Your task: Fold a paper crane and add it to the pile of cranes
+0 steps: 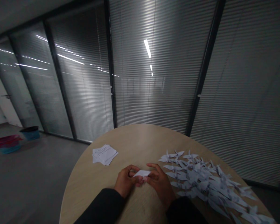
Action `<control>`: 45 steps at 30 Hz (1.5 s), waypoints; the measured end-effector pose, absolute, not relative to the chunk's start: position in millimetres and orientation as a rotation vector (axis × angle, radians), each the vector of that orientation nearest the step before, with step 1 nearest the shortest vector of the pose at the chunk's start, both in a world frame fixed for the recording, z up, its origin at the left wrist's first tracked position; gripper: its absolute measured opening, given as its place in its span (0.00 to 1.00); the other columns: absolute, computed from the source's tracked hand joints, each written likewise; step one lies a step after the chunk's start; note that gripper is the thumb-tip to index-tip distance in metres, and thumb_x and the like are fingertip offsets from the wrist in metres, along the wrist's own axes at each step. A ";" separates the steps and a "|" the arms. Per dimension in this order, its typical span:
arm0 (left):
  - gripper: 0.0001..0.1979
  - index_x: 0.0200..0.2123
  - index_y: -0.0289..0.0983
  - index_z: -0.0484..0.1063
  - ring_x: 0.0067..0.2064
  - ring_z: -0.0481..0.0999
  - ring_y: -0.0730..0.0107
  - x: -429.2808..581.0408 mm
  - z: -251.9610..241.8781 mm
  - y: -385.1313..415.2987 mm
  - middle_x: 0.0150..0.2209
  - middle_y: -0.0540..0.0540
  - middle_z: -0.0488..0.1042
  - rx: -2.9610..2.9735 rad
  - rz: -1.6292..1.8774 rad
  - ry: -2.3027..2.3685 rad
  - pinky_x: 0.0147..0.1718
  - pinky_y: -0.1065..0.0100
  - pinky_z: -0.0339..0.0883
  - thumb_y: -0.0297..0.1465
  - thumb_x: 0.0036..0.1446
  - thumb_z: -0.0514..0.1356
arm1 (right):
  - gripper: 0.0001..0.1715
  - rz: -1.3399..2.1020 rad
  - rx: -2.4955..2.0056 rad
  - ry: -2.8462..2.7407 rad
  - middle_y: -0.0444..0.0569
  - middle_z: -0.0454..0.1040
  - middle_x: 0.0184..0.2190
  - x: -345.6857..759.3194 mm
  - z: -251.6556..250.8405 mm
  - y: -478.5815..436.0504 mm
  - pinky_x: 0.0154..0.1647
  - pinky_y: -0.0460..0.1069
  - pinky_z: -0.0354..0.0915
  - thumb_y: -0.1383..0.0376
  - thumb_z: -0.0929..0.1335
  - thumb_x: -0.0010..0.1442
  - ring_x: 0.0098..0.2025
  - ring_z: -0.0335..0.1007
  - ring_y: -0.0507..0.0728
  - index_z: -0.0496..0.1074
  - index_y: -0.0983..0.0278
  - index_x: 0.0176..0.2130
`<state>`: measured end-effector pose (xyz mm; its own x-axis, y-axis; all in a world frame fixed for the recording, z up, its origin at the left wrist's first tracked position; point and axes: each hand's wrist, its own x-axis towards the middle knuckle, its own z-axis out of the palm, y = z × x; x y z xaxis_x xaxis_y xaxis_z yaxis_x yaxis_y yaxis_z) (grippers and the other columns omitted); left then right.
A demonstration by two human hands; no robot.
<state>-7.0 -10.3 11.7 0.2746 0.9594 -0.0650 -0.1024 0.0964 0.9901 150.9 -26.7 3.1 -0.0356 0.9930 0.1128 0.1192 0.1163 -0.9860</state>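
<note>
Between my two hands is a small piece of folded white paper [142, 173], held just above the table near its middle. My left hand [127, 179] pinches its left side, thumb in front and fingers curled behind. On the other side, my right hand [159, 182] grips the right corner between thumb and fingers, with the index finger raised off the paper. Many folded paper cranes [200, 177] lie crowded together to the right of my right hand. Up and to the left sits a loose stack of printed paper sheets [105, 154].
The round wooden table [140, 137] stands against a glass partition [154, 93] with blinds. On the floor at the left are a red and blue basin [7, 143] and a dark-lined blue bucket [30, 133]. A white door [7, 99] is at the far left.
</note>
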 end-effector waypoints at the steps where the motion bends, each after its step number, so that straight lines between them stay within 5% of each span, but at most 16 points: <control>1: 0.29 0.36 0.28 0.65 0.24 0.72 0.70 -7.0 10.8 -9.5 0.24 0.41 0.75 1.198 1.003 0.979 0.26 0.69 0.66 0.39 0.33 0.69 | 0.31 1.065 -1.209 -1.376 0.47 0.73 0.29 150.9 2.8 -26.4 0.41 0.52 0.64 0.60 0.67 0.45 0.36 0.71 0.58 0.58 0.66 0.48; 19: 0.19 0.34 0.30 0.65 0.25 0.66 0.75 -4.8 10.7 -13.4 0.22 0.49 0.69 1.377 1.100 0.931 0.26 0.73 0.57 0.35 0.42 0.66 | 0.24 1.040 -1.186 -1.271 0.41 0.70 0.23 145.9 -1.4 -27.9 0.31 0.48 0.60 0.59 0.67 0.46 0.28 0.69 0.56 0.55 0.62 0.40; 25: 0.23 0.37 0.31 0.61 0.24 0.64 0.77 -6.5 10.5 -13.6 0.20 0.54 0.63 1.384 1.131 0.804 0.26 0.74 0.57 0.38 0.43 0.67 | 0.23 1.130 -1.183 -1.180 0.43 0.71 0.24 141.3 7.3 -30.9 0.31 0.49 0.61 0.60 0.68 0.41 0.29 0.70 0.57 0.54 0.62 0.35; 32: 0.40 0.48 0.31 0.56 0.25 0.70 0.70 -4.8 15.5 -14.8 0.21 0.53 0.66 1.211 1.064 0.846 0.27 0.70 0.62 0.43 0.37 0.69 | 0.27 1.071 -1.172 -1.194 0.43 0.71 0.24 148.4 -7.3 -25.6 0.32 0.50 0.62 0.56 0.69 0.44 0.30 0.71 0.58 0.56 0.63 0.41; 45: 0.32 0.39 0.33 0.59 0.24 0.71 0.71 -5.9 21.6 -18.2 0.23 0.46 0.72 1.202 1.080 0.826 0.26 0.71 0.64 0.45 0.37 0.68 | 0.24 1.180 -1.153 -1.169 0.43 0.70 0.21 150.1 19.0 -32.0 0.30 0.48 0.60 0.58 0.71 0.39 0.26 0.68 0.55 0.59 0.63 0.35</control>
